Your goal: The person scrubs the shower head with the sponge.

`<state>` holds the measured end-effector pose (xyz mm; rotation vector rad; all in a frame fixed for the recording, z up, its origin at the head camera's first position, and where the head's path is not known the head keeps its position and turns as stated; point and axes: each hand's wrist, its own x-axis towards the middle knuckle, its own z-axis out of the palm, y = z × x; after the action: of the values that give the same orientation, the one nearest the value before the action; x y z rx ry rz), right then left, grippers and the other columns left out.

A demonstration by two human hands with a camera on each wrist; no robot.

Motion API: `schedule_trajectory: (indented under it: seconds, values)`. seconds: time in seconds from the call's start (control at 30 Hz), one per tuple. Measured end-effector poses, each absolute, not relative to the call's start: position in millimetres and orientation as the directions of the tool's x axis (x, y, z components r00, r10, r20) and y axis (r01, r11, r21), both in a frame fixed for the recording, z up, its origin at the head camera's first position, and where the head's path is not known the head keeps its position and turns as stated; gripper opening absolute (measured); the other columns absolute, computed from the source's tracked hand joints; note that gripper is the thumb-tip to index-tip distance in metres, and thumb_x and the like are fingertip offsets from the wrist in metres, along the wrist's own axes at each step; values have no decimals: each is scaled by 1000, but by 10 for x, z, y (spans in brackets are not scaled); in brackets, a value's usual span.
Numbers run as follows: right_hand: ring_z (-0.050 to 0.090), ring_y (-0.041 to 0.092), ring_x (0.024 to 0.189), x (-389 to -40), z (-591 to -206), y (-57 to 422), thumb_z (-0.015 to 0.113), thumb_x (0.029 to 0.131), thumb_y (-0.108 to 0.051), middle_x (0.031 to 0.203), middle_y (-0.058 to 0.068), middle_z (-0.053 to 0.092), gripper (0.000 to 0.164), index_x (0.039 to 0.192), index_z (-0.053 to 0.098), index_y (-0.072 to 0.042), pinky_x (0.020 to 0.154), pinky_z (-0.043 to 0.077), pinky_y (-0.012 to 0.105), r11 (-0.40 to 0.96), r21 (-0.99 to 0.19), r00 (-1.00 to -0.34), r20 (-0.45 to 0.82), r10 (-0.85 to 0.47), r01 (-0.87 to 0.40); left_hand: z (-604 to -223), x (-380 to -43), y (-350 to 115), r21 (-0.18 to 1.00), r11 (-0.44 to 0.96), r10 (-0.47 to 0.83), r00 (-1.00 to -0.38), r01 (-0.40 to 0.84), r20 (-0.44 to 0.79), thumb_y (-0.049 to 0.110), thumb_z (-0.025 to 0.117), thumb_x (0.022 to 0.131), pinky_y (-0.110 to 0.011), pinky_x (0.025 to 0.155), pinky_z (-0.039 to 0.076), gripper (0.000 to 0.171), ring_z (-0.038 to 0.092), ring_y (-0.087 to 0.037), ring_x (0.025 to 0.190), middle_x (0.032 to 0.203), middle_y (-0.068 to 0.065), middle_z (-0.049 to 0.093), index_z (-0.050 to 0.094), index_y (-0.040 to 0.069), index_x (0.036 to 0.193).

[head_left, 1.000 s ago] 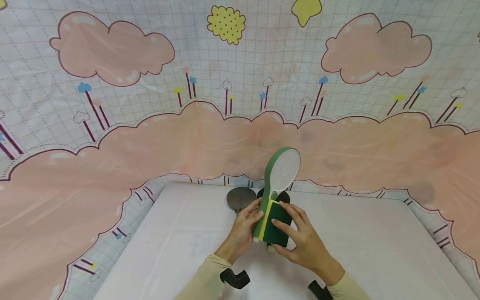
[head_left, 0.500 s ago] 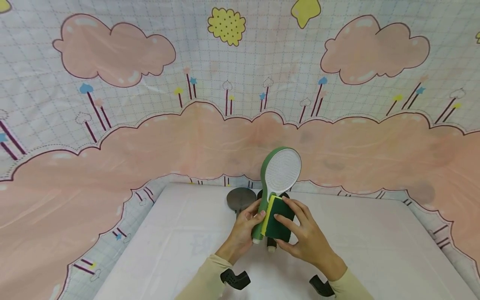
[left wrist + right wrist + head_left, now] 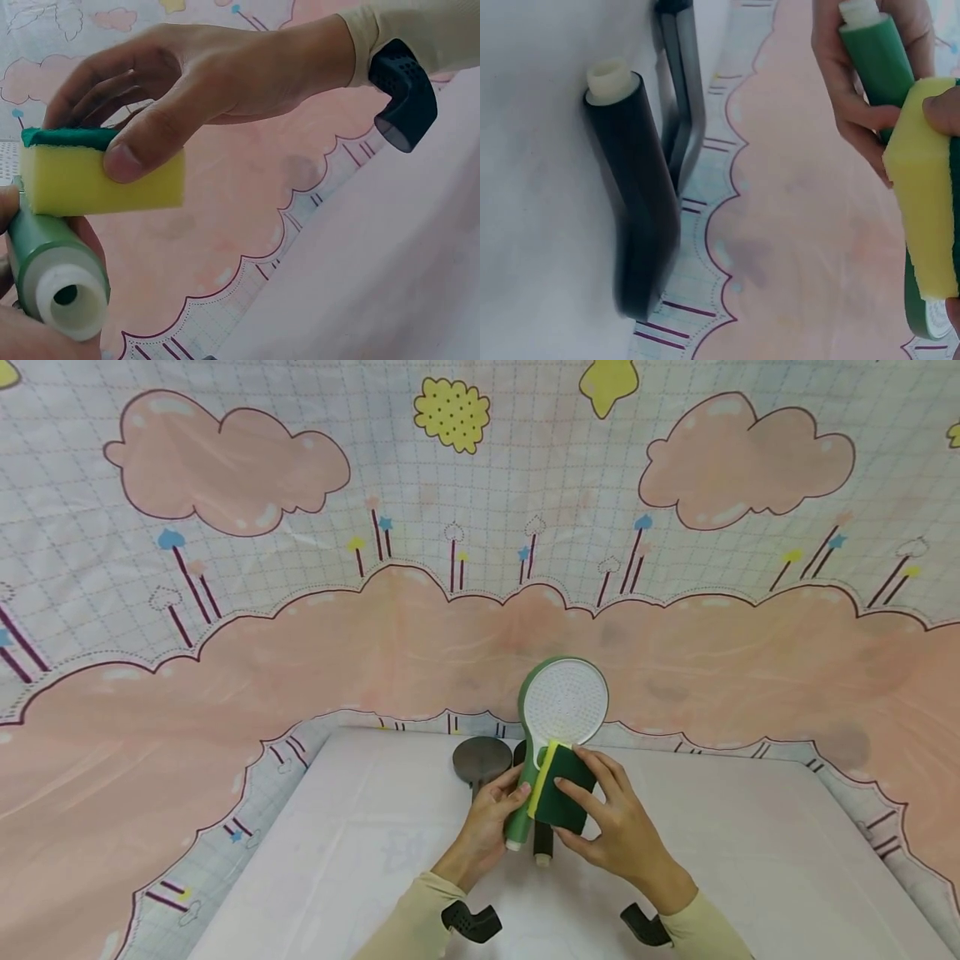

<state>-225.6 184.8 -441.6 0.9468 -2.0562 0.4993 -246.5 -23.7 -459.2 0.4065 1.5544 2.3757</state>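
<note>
White tabletop [image 3: 360,827], cloud-printed backdrop [image 3: 480,643] behind (partly gridded), left grip [image 3: 482,828] holding green shower head [image 3: 566,702], right grip [image 3: 626,835] pinching sponge [image 3: 553,806]

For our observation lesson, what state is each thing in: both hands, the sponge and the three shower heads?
Left hand: gripping the green shower head.
Right hand: holding the sponge.
Green shower head: raised, white face towards the head camera.
Sponge: yellow side towards the green handle.
Grey shower head: on the table, partly hidden.
Black shower head: on the table, partly hidden.

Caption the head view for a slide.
Left hand grips a green shower head; right hand holds a sponge.
</note>
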Motion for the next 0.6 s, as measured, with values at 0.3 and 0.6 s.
schedule_trajectory:
  seconds: [0.3,0.6]
  values:
    - [40,34,131,-2167,-4519,1788,57,90,-57,147,21,45,52,125,65,-19,119,17,16,625,-34,-427,759,-491,-780,-4599,-2475,-230,910,-407,386,-918,-81,91,17,49,103,-24,95,51,53,58,-8,116,145,-15,48,33,-1,150]
    - [42,34,129,-2115,-4581,1742,60,89,-55,146,22,46,51,125,64,-19,120,15,18,592,-16,-397,756,-520,-806,-4573,-2496,-236,905,-419,372,-923,-75,96,18,49,103,-26,95,51,52,61,-9,111,128,-3,61,34,-1,150]
